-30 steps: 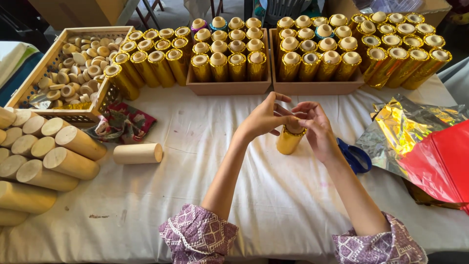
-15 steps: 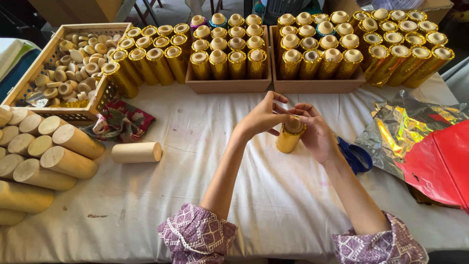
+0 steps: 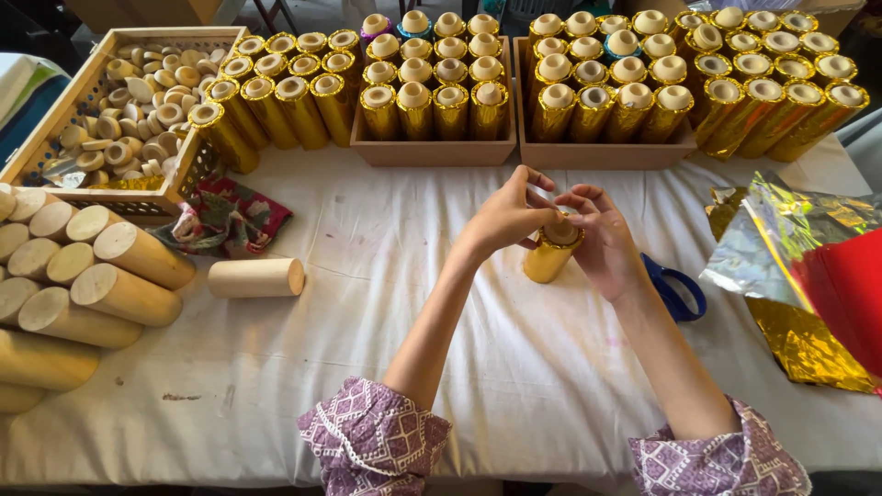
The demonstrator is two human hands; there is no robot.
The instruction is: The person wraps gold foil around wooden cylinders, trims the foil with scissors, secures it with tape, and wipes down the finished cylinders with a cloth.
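Observation:
Both hands meet over the middle of the white-clothed table (image 3: pixel 386 303). My right hand (image 3: pixel 602 243) grips a gold-foil-wrapped cylinder (image 3: pixel 548 255) that leans tilted on the cloth. My left hand (image 3: pixel 510 216) pinches at its top end, fingertips on the pale cap and foil edge. A bare wooden cylinder (image 3: pixel 255 277) lies on its side to the left, apart from both hands.
A stack of bare wooden cylinders (image 3: pixel 73 285) fills the left edge. Wooden trays (image 3: pixel 432 152) of gold-wrapped cylinders line the back. A box of small wooden caps (image 3: pixel 119 101) sits back left. Blue-handled scissors (image 3: pixel 675 287), gold foil sheets (image 3: pixel 790 248) and red paper (image 3: pixel 850 285) lie right.
The hands and the gold cylinder stay in the same spot; the fingers shift slightly at the top end.

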